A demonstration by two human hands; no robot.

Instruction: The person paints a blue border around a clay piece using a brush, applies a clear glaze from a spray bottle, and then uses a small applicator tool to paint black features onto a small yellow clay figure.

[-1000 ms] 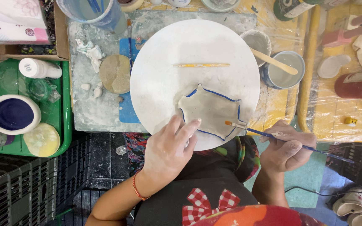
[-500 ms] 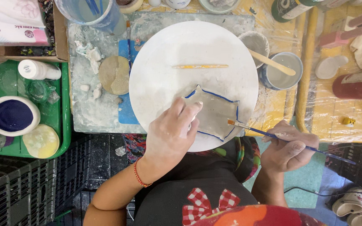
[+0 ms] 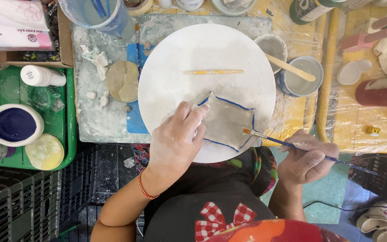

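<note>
We are edging the grey clay dish [image 3: 226, 121], which lies at the near right of the white round board [image 3: 193, 58]. Our left hand [image 3: 175, 139] presses its left corner; our right hand [image 3: 307, 159] pinches the thin brush [image 3: 292, 145]. Next, we judge, comes a steady stroke along the rim.

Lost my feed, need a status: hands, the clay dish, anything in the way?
Left hand steadies clay dish on white round board. Right hand holds paintbrush, tip at the dish's blue rim. Yellow tool lies apart; nothing obstructing.
</note>
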